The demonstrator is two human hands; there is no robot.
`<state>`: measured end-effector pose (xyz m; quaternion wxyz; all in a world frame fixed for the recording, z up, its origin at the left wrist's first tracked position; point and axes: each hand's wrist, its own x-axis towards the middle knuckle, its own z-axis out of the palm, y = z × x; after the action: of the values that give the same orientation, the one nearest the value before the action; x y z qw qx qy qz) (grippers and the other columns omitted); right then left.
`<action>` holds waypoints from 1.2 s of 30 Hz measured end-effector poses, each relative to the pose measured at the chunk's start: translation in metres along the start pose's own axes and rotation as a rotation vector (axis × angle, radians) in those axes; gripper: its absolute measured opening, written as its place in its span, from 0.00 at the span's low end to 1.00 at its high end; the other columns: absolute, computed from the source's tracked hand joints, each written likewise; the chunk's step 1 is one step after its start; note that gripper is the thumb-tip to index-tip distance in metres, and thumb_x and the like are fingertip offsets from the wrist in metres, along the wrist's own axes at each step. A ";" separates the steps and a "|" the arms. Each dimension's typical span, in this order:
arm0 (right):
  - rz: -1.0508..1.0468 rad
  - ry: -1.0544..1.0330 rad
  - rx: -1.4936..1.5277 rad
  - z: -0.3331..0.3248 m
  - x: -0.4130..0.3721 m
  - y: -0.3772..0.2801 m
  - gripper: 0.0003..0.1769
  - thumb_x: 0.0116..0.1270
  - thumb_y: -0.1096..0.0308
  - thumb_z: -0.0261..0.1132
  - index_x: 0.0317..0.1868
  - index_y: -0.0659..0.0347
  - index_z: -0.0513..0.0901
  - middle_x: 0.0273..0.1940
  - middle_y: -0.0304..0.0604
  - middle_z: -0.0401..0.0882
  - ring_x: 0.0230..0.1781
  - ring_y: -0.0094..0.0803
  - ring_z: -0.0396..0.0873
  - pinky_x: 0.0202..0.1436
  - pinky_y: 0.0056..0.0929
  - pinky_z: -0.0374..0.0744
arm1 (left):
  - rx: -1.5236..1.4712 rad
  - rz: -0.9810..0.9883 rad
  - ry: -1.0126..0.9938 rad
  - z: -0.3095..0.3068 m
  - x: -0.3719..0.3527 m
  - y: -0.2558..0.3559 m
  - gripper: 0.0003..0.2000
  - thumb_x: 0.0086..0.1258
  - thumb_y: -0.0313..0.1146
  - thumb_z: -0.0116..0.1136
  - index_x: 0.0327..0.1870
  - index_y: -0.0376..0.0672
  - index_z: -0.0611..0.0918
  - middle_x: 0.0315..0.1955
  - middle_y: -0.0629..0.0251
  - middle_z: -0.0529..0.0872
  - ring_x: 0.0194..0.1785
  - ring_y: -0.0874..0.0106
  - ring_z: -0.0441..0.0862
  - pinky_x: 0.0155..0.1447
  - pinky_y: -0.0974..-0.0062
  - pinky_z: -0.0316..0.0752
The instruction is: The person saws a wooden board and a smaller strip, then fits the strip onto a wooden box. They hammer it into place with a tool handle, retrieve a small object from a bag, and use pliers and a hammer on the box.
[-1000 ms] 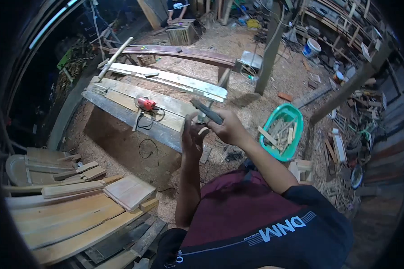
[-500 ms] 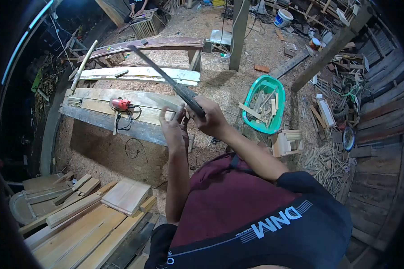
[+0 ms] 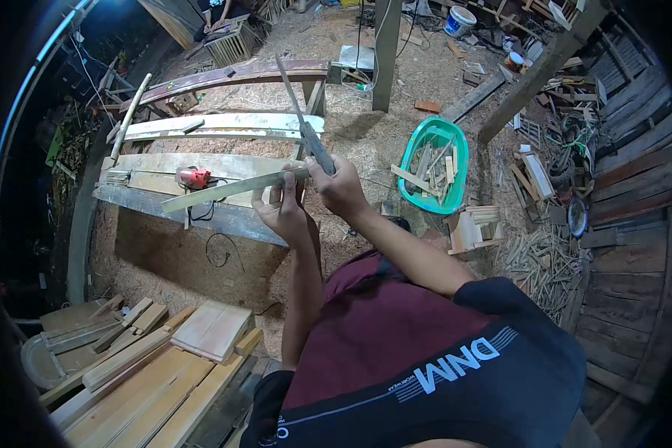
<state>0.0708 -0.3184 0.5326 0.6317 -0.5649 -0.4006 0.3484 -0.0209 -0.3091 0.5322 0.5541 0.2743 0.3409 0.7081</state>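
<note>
A thin pale wood strip [image 3: 228, 190] lies across my left hand [image 3: 282, 214], whose fingers are wrapped round it near its right end. My right hand [image 3: 337, 184] grips a long dark tool [image 3: 315, 143] that looks like a saw, its narrow blade pointing up and away. The lower part of this tool is close to the right end of the strip; whether they touch I cannot tell. Beyond the strip, a red power tool [image 3: 194, 177] with a black cord rests on the plank bench [image 3: 239, 166].
To the right stands a green tub [image 3: 463, 179] of wood offcuts, near a wooden post [image 3: 386, 60]. Boards [image 3: 164, 381] are stacked at the lower left. A co-worker [image 3: 220, 11] is at the far top left, by a slatted crate [image 3: 230, 48].
The strip has swung round and now points left, seen along its length. The saw-like tool has turned more upright, and my left hand's fingers have closed round the strip.
</note>
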 end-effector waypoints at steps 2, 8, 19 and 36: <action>-0.008 0.011 0.010 0.002 0.003 0.008 0.16 0.68 0.61 0.64 0.29 0.67 0.78 0.20 0.43 0.75 0.22 0.31 0.74 0.29 0.36 0.73 | -0.008 0.023 -0.062 -0.006 0.003 -0.004 0.19 0.71 0.18 0.59 0.59 0.30 0.68 0.51 0.46 0.83 0.51 0.64 0.85 0.54 0.68 0.84; 0.018 0.006 -0.055 0.004 0.005 0.014 0.17 0.67 0.61 0.64 0.28 0.67 0.77 0.21 0.46 0.76 0.22 0.33 0.76 0.28 0.38 0.73 | 0.319 0.343 -0.217 -0.010 -0.005 -0.007 0.09 0.74 0.20 0.57 0.51 0.29 0.76 0.49 0.52 0.84 0.51 0.66 0.84 0.55 0.72 0.82; -0.073 0.021 -0.286 0.015 0.013 0.031 0.16 0.71 0.61 0.63 0.32 0.67 0.76 0.21 0.42 0.75 0.22 0.26 0.71 0.27 0.33 0.71 | 0.641 0.460 -0.206 -0.029 0.001 -0.025 0.08 0.73 0.23 0.60 0.50 0.32 0.80 0.45 0.56 0.85 0.50 0.70 0.84 0.48 0.75 0.83; 0.030 0.027 -0.212 0.008 0.018 0.020 0.15 0.70 0.61 0.65 0.36 0.68 0.79 0.25 0.44 0.77 0.25 0.31 0.75 0.29 0.36 0.73 | 0.650 0.340 -0.161 -0.027 0.028 -0.016 0.08 0.73 0.29 0.61 0.46 0.34 0.82 0.33 0.59 0.87 0.37 0.71 0.86 0.39 0.73 0.82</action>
<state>0.0721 -0.2963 0.5148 0.5684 -0.6390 -0.4181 0.3062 -0.0380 -0.2840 0.5031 0.3374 0.5435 0.4528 0.6211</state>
